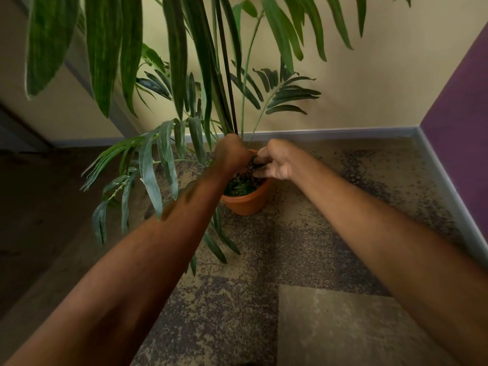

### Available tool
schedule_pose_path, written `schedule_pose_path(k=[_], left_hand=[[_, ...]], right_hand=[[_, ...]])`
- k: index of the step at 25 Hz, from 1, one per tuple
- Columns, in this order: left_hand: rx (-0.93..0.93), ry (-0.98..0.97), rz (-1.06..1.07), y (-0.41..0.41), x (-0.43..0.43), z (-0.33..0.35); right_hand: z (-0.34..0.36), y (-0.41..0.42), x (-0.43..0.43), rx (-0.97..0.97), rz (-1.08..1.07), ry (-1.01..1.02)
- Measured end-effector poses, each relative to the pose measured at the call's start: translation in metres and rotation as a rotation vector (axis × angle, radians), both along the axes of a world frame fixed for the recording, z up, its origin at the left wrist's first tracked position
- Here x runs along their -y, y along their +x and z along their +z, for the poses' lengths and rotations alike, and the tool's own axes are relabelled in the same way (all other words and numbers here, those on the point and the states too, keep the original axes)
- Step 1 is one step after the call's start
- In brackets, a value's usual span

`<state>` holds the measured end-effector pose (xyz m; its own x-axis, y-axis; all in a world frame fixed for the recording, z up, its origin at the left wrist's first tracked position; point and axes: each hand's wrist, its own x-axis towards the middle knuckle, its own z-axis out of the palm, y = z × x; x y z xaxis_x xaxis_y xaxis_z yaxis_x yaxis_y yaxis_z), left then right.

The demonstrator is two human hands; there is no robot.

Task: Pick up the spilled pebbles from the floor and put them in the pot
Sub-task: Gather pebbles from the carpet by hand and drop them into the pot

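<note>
Both forearms stretch out to the pot (245,204) — left hand (231,155) fisted, right hand (274,162) pinching dark pebbles (252,163) — small, hard, probably easy to drop, best cupped.

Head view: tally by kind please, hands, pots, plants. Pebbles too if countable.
Bare hands: 2, left hand and right hand, both over the pot
Round terracotta clay pot: 1
Tall green leafy plant: 1
Dark pebbles in the pot: too small and blurred to count
Total, without pebbles: 4
</note>
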<state>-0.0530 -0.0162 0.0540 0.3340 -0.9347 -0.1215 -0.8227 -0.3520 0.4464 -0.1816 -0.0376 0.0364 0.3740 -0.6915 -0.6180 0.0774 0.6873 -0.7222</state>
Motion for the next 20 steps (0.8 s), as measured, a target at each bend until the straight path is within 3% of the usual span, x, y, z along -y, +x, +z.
schedule_pose_path(k=[4, 8, 11, 20], left_hand=[[-0.068, -0.011, -0.026, -0.007, -0.002, 0.004], [-0.282, -0.099, -0.058, -0.03, -0.006, -0.003], [-0.479, -0.205, -0.08, -0.06, -0.012, -0.021], [-0.401, 0.001, -0.327, -0.144, 0.002, -0.103]], right_hand=[[-0.001, -0.015, 0.003, 0.021, -0.074, -0.025], [-0.008, -0.043, 0.008, 0.05, -0.176, -0.039], [-0.02, -0.083, 0.012, -0.036, -0.232, -0.101], [-0.081, -0.254, 0.005, -0.381, -0.502, -0.081]])
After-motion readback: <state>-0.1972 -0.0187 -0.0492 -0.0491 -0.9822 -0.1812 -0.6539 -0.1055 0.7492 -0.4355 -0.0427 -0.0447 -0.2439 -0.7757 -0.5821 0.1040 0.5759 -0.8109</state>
